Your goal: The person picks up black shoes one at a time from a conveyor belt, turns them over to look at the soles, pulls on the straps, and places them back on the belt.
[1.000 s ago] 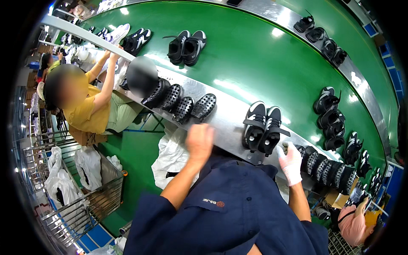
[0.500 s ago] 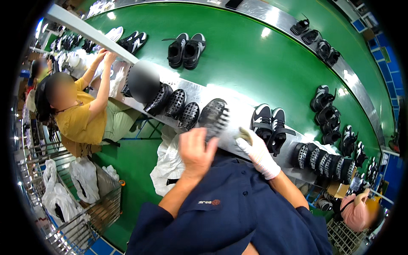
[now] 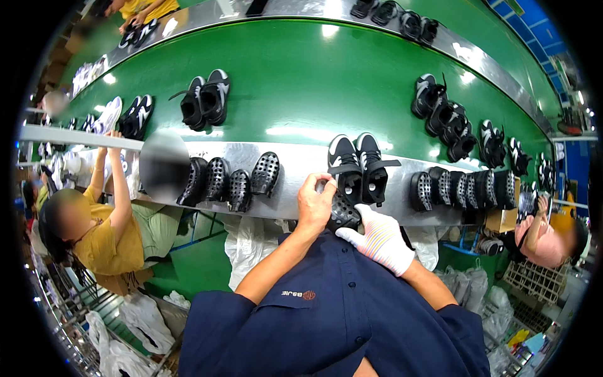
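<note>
Close in front of my body, a black perforated shoe tree (image 3: pixel 343 213) is held between my two hands. My bare left hand (image 3: pixel 314 202) curls round its left side, the fingertips near the heel of a black and grey sneaker. On the other side, my right hand (image 3: pixel 377 237), in a white glove with coloured stripes, grips it with thumb and fingers. Just beyond stand the left sneaker (image 3: pixel 343 151) and the right sneaker (image 3: pixel 369 154), toes pointing away, straps sticking out. Part of the shoe tree is hidden by my fingers.
Several perforated shoe trees (image 3: pixel 239 190) line the metal ledge (image 3: pixel 295 188) on the left, more (image 3: pixel 461 188) on the right. Sneaker pairs (image 3: pixel 206 100) stand on the green surface (image 3: pixel 301 81). A co-worker in yellow (image 3: pixel 103 232) sits left, another in pink (image 3: pixel 534 242) right.
My view has swung right. The blurred shoe tree by my left hand now stands apart in the left row. Both hands have come together round a shoe tree behind the sneakers.
</note>
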Available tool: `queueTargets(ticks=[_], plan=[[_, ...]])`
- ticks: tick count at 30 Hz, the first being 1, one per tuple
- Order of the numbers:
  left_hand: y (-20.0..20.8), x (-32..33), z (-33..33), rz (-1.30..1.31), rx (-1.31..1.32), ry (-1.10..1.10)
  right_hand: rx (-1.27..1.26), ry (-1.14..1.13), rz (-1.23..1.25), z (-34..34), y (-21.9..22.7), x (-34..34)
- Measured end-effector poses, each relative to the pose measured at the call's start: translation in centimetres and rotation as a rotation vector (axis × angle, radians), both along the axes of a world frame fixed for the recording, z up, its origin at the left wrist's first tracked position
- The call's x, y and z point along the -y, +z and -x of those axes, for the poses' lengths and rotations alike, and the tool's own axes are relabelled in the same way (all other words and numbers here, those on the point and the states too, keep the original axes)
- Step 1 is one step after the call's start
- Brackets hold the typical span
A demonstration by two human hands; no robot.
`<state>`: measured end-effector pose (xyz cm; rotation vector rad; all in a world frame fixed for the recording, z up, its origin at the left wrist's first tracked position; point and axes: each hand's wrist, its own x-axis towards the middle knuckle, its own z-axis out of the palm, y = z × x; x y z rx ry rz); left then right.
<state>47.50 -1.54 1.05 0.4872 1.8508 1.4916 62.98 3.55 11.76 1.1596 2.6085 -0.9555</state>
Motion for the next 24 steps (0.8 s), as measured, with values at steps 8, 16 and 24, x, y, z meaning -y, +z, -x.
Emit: queueTargets(ticks=[8, 16, 24], plan=[[-0.9, -1.1, -3.5, 0.062, -0.053, -0.122, 0.052, -0.074, 0.02, -4.0, -3.1, -0.5], [-2.0, -4.0, -0.6, -0.011, -0.965, -0.636, 0.303, -0.051, -0.01, -4.1, -2.5, -4.8], [-3.2, -6.4, 0.4, -0.195, -0.827, -0.81, 0.149, -0.226, -0.191, 1.7, -11.2, -4.3]])
